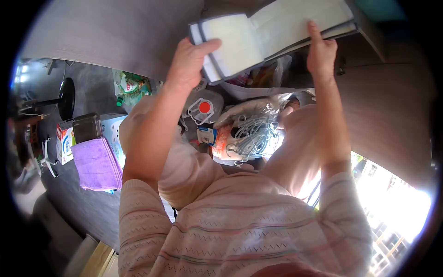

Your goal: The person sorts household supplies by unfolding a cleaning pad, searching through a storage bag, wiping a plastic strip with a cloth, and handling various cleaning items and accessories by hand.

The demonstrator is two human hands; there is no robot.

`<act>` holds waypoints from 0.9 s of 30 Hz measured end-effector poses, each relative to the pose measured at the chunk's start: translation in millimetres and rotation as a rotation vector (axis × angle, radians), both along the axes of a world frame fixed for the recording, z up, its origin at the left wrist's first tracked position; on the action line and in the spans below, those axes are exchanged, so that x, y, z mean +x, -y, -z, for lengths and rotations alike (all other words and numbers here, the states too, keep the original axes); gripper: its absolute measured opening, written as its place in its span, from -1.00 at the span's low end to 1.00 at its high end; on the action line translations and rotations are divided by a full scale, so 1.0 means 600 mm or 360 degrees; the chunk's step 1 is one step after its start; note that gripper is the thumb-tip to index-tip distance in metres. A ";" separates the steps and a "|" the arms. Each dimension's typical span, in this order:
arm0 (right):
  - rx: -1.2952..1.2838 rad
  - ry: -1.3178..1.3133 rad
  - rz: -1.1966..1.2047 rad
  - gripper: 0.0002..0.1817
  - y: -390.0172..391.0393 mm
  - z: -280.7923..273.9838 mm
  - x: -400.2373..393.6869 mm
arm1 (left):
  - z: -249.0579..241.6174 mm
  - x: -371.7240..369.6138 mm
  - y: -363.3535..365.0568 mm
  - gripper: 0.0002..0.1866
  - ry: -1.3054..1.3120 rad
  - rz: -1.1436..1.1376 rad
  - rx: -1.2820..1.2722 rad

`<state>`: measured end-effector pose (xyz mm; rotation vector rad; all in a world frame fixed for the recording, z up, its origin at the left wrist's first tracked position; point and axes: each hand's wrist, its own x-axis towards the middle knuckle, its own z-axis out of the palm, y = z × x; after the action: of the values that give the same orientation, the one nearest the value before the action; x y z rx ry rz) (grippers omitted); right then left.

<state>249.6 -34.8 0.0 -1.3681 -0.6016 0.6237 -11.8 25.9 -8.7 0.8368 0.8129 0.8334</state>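
Observation:
An open notebook (235,39) with pale blank-looking pages and dark cover edges is held up at the top of the view. A dark band runs down its left part. My left hand (189,62) grips the left side, thumb over the page and fingers hidden behind. My right hand (321,53) holds the lower right edge, thumb on the page, other fingers curled underneath. Below the notebook lie a clear plastic container with a red dot (205,107) and a bundle of grey-white cable or hangers (258,138), between my knees.
On the left, a purple folded towel (97,164) lies on boxes beside a dark container (86,128). A green-labelled bag or bottle (129,87) is on the floor. Grey panels (120,32) and a brown cabinet surface (387,111) border the space. Bright light enters lower right.

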 end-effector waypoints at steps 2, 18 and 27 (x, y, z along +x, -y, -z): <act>0.0159 -0.0492 0.0108 -0.68 0.009 -0.025 0.042 | -0.016 -0.027 -0.014 -0.68 0.0009 -0.0066 0.0005; 0.0231 -0.0921 -0.0178 -0.61 0.033 -0.010 0.075 | 0.008 -0.100 -0.010 -0.67 -0.0147 0.0027 -0.0077; 0.0144 -0.0948 -0.0265 -0.58 0.025 -0.016 0.031 | 0.022 -0.110 0.003 -0.33 -0.0715 -0.0090 0.0400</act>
<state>268.1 -50.0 9.6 -0.9824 -0.2552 1.0729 -77.8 24.0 -21.8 1.2558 1.1437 0.8184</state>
